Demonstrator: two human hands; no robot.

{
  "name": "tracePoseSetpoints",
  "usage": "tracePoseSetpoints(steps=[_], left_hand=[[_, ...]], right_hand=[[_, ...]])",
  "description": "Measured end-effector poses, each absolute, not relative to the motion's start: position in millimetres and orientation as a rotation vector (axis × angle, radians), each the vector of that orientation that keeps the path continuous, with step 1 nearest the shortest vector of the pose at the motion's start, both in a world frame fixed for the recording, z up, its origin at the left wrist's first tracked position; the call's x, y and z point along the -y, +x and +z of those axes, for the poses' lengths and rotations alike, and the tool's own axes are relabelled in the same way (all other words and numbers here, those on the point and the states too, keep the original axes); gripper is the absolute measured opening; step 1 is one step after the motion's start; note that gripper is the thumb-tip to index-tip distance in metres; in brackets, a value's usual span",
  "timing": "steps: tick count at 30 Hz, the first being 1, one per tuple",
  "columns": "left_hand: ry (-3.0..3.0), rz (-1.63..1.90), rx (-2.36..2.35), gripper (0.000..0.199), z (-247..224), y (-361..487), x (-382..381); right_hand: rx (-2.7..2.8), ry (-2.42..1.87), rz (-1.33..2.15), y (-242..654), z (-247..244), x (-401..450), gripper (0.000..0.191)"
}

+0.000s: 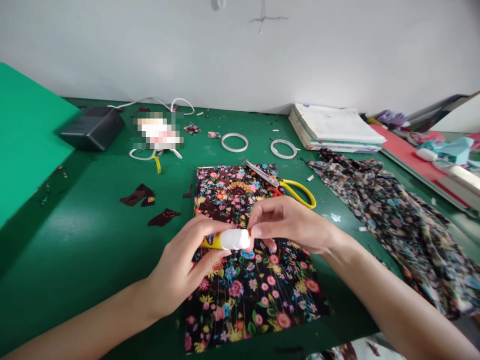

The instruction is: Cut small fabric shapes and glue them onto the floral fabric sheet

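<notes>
My left hand (191, 255) is closed round a glue stick (235, 239) with a yellow label and a white end. My right hand (288, 225) pinches at the white end of the stick; a small brownish bit shows at the fingertips, too small to name. Both hands are above a dark floral cloth-covered sheet (255, 305), which lies flat with its long side toward me. A flower cutout (240, 189) shows near its far end. Scissors (296, 192) with yellow and red handles rest partly on the sheet's far right corner, beyond my right hand.
Dark fabric scraps (164, 217) lie to the left on the green table (93, 235). Behind are two white rings (234, 142), a black box (93, 128) and a stack of books (337, 127). Crumpled floral fabric (390, 215) stretches along the right.
</notes>
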State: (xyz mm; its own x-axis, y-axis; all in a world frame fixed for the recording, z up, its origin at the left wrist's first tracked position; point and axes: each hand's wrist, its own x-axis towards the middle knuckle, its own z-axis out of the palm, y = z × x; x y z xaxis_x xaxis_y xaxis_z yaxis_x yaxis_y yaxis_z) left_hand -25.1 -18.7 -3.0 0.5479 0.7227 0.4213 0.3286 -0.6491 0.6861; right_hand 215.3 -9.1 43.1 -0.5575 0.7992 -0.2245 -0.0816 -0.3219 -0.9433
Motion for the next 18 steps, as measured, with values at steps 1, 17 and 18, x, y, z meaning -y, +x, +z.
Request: tracePoseSetpoints(steps=[1, 17, 18], left_hand=[[2.249, 0.957, -0.850, 0.027, -3, -25, 19], [2.463, 0.893, -0.455, 0.017, 5, -19, 17], [2.467, 0.876, -0.455, 0.017, 5, -19, 18]], right_hand=[[1.328, -0.968, 1.921, 214, 43, 10, 0.025], [3.011, -1.004, 0.682, 220, 104, -84, 0.018], [3.080, -0.961, 0.726, 211, 101, -97, 0.020]])
